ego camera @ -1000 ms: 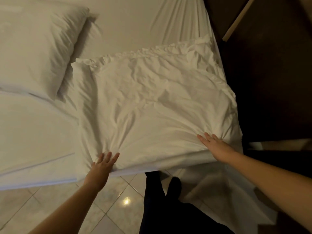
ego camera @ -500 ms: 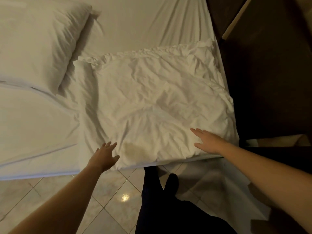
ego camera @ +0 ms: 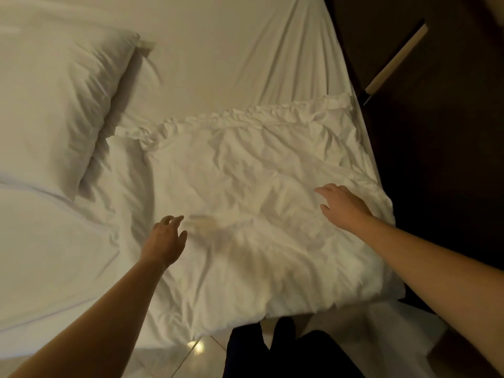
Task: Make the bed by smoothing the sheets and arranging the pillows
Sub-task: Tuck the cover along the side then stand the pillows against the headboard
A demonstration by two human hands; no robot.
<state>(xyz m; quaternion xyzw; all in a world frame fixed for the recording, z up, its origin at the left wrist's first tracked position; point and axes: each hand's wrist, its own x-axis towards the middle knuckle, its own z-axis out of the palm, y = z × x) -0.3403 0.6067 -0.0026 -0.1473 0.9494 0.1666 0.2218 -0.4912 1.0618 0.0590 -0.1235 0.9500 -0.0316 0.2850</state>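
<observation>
Left hand (ego camera: 164,242), right hand (ego camera: 344,206) farther up pillow (ego camera: 245,170), palms down

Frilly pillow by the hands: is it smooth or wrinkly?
Wrinkly. The frilly pillow lies flat on the sheet, and creases run all across its cover.

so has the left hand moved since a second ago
Yes. The left hand was at the crumpled pillow's near edge, by the side of the bed; it is now farther in over the pillow, away from that edge.
</observation>
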